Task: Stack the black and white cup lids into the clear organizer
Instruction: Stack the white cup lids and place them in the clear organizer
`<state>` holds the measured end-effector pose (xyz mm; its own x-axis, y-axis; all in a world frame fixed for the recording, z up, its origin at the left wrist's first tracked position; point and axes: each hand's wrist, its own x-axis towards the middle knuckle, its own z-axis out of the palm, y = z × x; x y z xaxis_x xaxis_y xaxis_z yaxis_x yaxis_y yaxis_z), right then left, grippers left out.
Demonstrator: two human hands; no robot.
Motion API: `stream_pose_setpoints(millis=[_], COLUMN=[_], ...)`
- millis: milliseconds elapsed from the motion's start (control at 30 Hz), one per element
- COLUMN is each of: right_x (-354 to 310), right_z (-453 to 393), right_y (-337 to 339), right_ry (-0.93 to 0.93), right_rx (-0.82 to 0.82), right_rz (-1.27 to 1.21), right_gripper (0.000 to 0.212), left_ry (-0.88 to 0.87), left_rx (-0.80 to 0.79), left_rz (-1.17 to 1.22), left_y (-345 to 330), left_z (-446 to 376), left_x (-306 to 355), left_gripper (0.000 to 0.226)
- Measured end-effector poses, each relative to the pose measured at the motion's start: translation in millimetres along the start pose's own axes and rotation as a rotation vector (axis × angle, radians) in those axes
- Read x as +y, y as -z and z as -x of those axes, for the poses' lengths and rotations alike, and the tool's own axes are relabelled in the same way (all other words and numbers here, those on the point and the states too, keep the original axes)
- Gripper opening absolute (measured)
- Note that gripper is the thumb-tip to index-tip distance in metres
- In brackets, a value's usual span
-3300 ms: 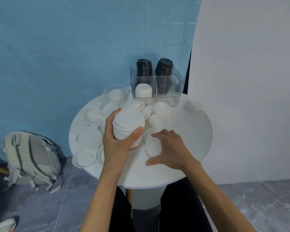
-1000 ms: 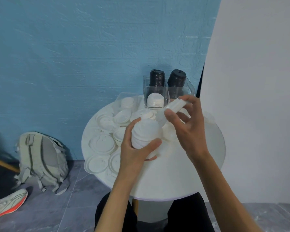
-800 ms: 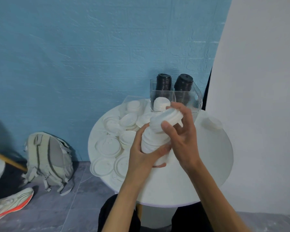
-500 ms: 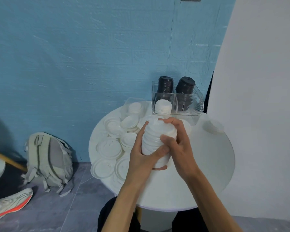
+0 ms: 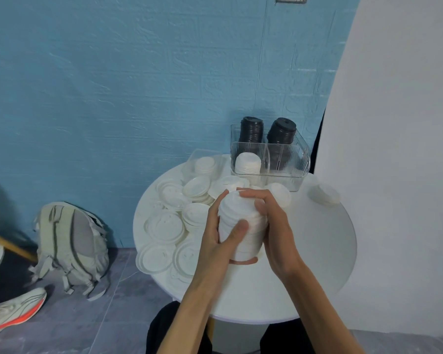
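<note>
The tall stack of white lids [image 5: 241, 226] we hold above the near middle of the round white table [image 5: 317, 251] could buckle or shed its top lids if we squeeze unevenly or tilt it on the way to the clear organizer [image 5: 269, 159] at the far edge, where a short white stack and two black stacks [image 5: 251, 130] already stand. Our left hand [image 5: 216, 241] wraps the stack's left side, thumb across its front; our right hand [image 5: 274, 226] clasps the right side, fingers curled over the top.

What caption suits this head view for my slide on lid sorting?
Both hands grip a stack of white lids above the round table, clear organizer behind.
</note>
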<state>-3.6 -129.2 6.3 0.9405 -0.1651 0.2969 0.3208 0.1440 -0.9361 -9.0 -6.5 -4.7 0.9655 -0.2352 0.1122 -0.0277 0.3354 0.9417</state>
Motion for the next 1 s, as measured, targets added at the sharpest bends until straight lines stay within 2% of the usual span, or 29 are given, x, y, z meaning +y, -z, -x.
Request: stream_pose_setpoints(millis=[133, 333, 433, 533, 633, 733, 833, 1000], right_x=[1.7, 4.3, 3.3, 2.4, 1.8, -2.3, -4.8, -16.1], right_z=[-2.1, -3.9, -6.0, -5.8, -2.7, 0.6, 7.1, 14.3], right_y=[0.3, -1.2, -0.9, 0.1, 0.5, -1.8, -2.5, 3.2], right_ry=[0.012, 0.022, 0.049, 0.059, 0.062, 0.073, 0.024, -0.185], right_rx=[0.002, 0.009, 0.012, 0.011, 0.014, -0.013, -0.04, -0.131], right_rz=[-0.009, 0.019, 0.082, 0.108, 0.097, 0.09, 0.11, 0.076], right_gripper=[0.027, 0.036, 0.036, 0.036, 0.035, 0.033, 0.032, 0.036], left_ry=[0.022, -0.024, -0.101, -0.095, -0.085, -0.126, -0.139, -0.134], left_rx=[0.043, 0.106, 0.069, -0.004, -0.048, 0.017, 0.091, 0.141], left_rz=[0.035, -0.01, -0.151, -0.268, -0.258, -0.213, -0.172, -0.131], left_y=[-0.5, -5.2, -4.6, -3.0, -0.1, -3.5, -6.1, -5.9], left_z=[-2.1, -0.2, 1.3, 2.4, 0.3, -0.8, -1.6, -6.9], left_x=[-0.1, -3.0, -5.7, -3.6, -0.1, 2.0, 0.5, -2.3], left_gripper=[0.05, 0.042, 0.048, 0.056, 0.048, 0.065, 0.063, 0.06])
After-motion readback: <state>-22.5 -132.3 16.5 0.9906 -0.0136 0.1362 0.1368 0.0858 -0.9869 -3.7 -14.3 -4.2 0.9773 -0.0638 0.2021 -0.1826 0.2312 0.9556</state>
